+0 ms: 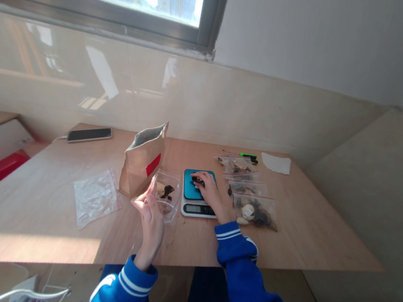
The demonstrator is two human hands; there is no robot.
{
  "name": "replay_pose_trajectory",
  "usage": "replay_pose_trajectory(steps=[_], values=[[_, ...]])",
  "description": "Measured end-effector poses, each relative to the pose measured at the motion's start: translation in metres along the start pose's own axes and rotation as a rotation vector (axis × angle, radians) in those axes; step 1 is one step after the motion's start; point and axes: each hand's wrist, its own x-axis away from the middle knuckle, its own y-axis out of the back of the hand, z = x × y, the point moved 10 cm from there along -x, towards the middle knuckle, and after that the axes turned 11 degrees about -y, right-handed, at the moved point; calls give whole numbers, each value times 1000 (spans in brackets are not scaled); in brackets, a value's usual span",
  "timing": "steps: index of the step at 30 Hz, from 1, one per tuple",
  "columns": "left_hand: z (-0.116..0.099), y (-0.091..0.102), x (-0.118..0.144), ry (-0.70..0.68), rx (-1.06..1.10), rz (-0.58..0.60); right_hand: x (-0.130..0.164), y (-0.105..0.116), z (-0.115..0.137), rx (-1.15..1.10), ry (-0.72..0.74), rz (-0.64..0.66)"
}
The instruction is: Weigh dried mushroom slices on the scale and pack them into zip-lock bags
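Note:
My left hand pinches the rim of a clear zip bag that has several dark and pale dried pieces in it. Over the blue plate of a kitchen scale, my right hand has its fingers closed round dark dried pieces. Whether these pieces rest on the plate or hang just above it, I cannot tell. The scale's display is too small to read. Just behind the zip bag, a brown paper pouch with a red label stands with its top open.
Several filled zip bags lie in a row right of the scale. Behind them are a green and black tool and a white paper. Flat zip bags lie at left, with a phone on a cable further back.

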Motion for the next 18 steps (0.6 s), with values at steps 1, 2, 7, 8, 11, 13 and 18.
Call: replay_pose_trajectory(steps=[1,2,7,8,11,13,18], values=[[2,0,1,5,11,-3,0,4,-1,-36,-10,-21],[4,0,1,11,24,-8,-1,8,-2,-73,-23,-43],[7,-1,0,-9,48,-11,-4,36,16,-244,-76,-155],[7,-2,-1,-11,48,-5,-3,41,26,-308,-76,-165],[5,-5,-2,5,42,6,3,44,72,-489,-33,-67],[4,-6,-1,33,37,8,12,30,111,-478,28,124],[-2,-3,0,57,70,-18,37,13,169,-270,191,349]])
